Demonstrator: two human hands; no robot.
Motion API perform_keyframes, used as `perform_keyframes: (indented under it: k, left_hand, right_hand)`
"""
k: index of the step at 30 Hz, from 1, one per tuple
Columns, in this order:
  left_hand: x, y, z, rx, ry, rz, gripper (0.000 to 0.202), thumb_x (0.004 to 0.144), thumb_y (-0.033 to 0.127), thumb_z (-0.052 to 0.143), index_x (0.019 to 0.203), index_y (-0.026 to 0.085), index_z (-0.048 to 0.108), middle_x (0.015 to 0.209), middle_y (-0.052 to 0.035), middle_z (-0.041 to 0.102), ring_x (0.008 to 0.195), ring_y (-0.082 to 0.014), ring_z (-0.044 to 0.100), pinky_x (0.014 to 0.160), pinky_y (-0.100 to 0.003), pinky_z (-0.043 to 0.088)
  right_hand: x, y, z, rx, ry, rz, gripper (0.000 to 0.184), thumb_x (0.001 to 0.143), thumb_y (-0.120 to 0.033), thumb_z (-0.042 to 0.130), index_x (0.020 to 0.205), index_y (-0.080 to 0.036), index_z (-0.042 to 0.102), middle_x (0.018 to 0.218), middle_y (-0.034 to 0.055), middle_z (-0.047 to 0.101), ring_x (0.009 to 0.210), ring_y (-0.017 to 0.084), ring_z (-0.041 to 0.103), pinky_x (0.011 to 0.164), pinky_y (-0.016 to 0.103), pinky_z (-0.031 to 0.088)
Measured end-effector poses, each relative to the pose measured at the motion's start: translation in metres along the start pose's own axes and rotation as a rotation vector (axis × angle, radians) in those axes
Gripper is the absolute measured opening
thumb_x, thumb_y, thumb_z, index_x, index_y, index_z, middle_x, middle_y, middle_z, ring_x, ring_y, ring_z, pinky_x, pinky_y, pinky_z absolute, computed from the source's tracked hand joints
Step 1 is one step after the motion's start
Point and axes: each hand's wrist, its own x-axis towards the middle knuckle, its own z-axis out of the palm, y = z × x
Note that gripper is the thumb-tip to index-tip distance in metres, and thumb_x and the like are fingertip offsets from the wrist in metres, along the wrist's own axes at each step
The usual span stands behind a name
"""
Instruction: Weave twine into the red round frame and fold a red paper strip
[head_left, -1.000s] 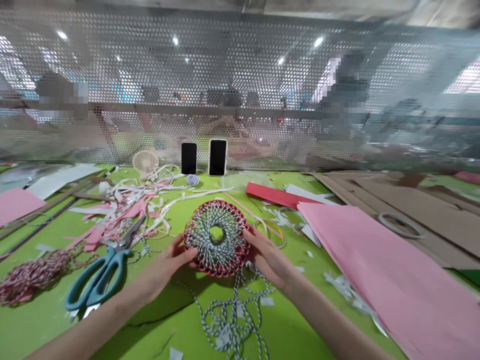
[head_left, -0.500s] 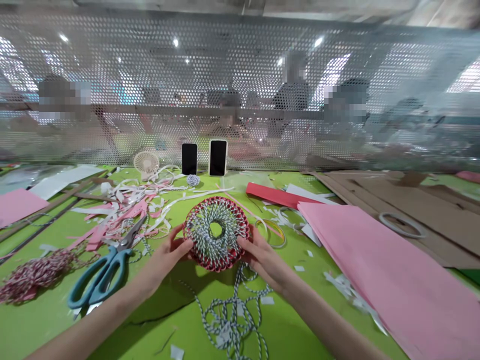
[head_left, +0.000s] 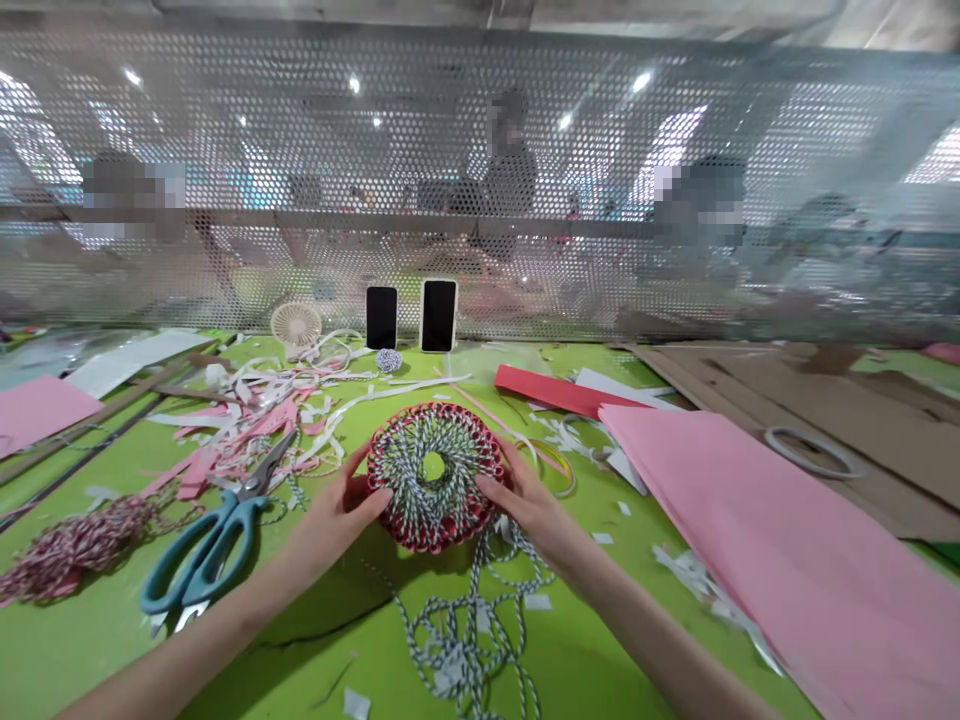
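Between my two hands is a round woven cord ring [head_left: 409, 465], red along its scalloped rim, with green-and-white cord strung toward a round hole in the middle. My left hand [head_left: 358, 497] grips its left edge, thumb on the front face. On the opposite edge my right hand [head_left: 517, 490] grips it the same way; the fingers behind the ring are partly hidden. A loose tangle of green-and-white cord [head_left: 469, 640] trails from the ring down onto the green table [head_left: 315, 670].
Teal-handled scissors [head_left: 217, 545] and a red-and-white cord bundle [head_left: 82, 545] lie left, near paper scraps [head_left: 262, 410]. Two phones [head_left: 439, 315] and a small fan [head_left: 296, 325] stand before a perforated screen [head_left: 300, 250]. Pink sheets [head_left: 750, 530] and cardboard [head_left: 810, 390] lie right.
The ring has dropped slightly and tilted a little in my hands, which still grip both edges. Behind the screen, a person has shifted left.
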Motion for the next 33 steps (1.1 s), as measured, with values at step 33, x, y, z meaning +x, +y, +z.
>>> perform_keyframes:
  k: [33]
  left_hand:
    - [0.009, -0.015, -0.006, 0.217, 0.0, 0.055, 0.068, 0.077, 0.048, 0.046, 0.134, 0.02, 0.02, 0.128, -0.0121, 0.047, 0.115, -0.0266, 0.045, 0.095, -0.043, 0.037]
  right_hand:
    - [0.007, 0.019, -0.002, -0.061, 0.096, -0.068, 0.057, 0.075, -0.045, 0.053, 0.125, -0.026, 0.032, 0.11, 0.0086, 0.059, 0.097, 0.024, 0.058, 0.086, 0.045, 0.045]
